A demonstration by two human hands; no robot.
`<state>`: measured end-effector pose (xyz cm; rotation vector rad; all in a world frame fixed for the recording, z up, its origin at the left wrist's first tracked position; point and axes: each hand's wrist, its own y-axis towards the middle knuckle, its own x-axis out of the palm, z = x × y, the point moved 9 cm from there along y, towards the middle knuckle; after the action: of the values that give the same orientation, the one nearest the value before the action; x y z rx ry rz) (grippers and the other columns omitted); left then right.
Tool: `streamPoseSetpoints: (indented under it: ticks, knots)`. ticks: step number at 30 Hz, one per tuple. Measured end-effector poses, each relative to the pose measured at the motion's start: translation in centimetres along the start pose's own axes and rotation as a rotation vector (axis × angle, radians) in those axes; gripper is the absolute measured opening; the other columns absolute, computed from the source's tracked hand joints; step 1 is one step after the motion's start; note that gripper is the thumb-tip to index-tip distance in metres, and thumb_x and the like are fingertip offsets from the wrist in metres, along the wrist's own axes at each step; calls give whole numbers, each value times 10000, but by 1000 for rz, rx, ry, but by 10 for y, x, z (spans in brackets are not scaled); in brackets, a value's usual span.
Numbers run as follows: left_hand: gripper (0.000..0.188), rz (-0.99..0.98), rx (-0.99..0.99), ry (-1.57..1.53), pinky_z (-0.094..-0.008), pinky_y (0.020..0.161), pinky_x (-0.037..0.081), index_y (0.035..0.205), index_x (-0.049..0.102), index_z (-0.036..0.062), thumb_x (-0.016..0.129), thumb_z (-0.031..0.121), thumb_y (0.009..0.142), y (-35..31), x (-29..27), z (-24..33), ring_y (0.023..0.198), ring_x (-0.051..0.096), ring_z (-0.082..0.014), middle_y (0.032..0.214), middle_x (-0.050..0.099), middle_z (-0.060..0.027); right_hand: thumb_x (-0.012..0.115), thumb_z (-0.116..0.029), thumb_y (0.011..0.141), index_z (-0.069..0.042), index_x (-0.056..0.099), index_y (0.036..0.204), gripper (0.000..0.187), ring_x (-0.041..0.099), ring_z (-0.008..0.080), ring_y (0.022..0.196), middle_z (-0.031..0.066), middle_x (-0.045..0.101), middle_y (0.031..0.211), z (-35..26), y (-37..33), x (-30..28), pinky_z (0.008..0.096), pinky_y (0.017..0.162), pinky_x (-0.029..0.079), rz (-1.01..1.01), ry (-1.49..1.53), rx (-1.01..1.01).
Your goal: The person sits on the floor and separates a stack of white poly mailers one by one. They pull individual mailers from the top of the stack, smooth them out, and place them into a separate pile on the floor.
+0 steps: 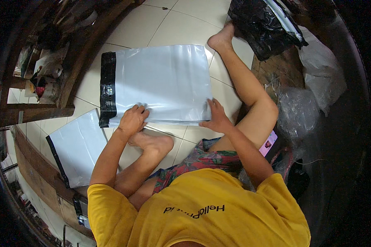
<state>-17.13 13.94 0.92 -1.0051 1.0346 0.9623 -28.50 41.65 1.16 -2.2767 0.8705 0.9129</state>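
Observation:
A neat stack of white plastic mailing bags [160,82] with a black band along its left side lies flat on the floor before me. At its near edge, left of the middle, my left hand [132,120] is closed with bent fingers gripping the bags. My right hand [217,118] holds the near right corner, its thumb along the near edge and its fingers against the right side. The undersides of both hands are hidden. Another white mailing bag pile [80,148] with a black edge lies to the left, beyond my left forearm.
My bare legs bracket the stack on pale floor tiles [181,29]. At the far right sits a black plastic bundle [264,31], with clear plastic wrap [297,111] and a whitish sack [323,68] nearer. Wooden shelving [33,113] stands at left. A pink card-like item [268,143] lies beside my right thigh.

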Motion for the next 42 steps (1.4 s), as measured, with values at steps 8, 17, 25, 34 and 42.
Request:
streamPoseSetpoints:
  ticks: [8,17,25,34,42]
  knots:
    - [744,-44,-23,-10,-446,1091,402,1378,541,86,829,207,703,0,-16,11,1301,474,-318,1408,506,-145,736,-179,869,25,631,1066,302,654,194,731,131,688,880,113,5,26,349,646,537,208,501,592]
    - [583,-44,7,-133,-471,1127,357,1352,582,63,706,358,865,-8,-15,14,1332,452,-336,1471,471,-147,730,-233,809,-8,686,1014,307,691,326,879,187,719,933,110,12,26,418,819,536,199,261,553]
    - [686,405,-808,104,-508,1048,405,1385,507,26,737,385,848,-73,-21,-134,1263,467,-410,1420,480,-233,728,-166,848,22,689,1060,286,669,239,814,124,717,898,123,17,34,373,800,537,147,222,537]
    - [513,561,-898,-78,-456,816,524,1222,616,1,796,220,795,-97,-11,-155,996,606,-357,1061,616,-190,715,-157,893,80,662,1043,286,635,195,814,137,705,943,104,10,35,335,760,514,66,530,632]
    - [365,478,-1003,-205,-478,803,548,1067,635,0,734,274,845,-94,9,-161,922,653,-375,985,662,-202,679,-126,927,79,640,1103,272,642,195,857,130,708,993,118,10,37,338,800,515,53,457,657]
